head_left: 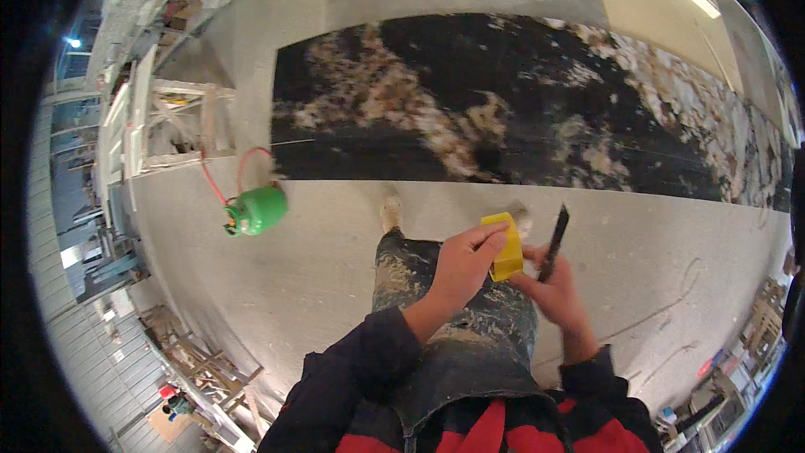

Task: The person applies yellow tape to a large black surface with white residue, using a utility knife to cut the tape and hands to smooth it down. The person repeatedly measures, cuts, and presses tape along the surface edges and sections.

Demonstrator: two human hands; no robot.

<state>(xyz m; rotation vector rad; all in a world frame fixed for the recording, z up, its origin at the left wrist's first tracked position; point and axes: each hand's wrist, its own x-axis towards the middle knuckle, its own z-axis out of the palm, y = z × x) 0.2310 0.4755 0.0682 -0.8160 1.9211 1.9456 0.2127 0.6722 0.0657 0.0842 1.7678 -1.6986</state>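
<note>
Far left: stacked timber frames and a white wooden trestle [172, 122], bent by the lens. Just right of that, a small green gas cylinder [257, 210] lying on the concrete floor [335, 252], with a red hose [220, 176] looping up from it toward the trestle. Beyond it, across the middle, a long dark slab [520, 101] mottled black and cream, flat on the floor.

Centre now: paint-spattered trousers [419, 273] and one boot [391, 211] pointing toward the slab. Left hand [461, 264] rising from a dark sleeve, fingers [495, 239] curled closed over the left face of a small yellow block [506, 245], thumb side hidden. Block held upright in mid-air above the right thigh, right between both hands.

Right hand [558, 289] touching the block's lower right edge, fingers [530, 283] closed and gripping a slim black marker-like stick [553, 242], tilted up and slightly right, tip just clear of the block. Exact kind of stick: cannot tell.

Far right, lower corner: cluttered boxes and gear [729, 394] at the rim, too small to make out.
</note>
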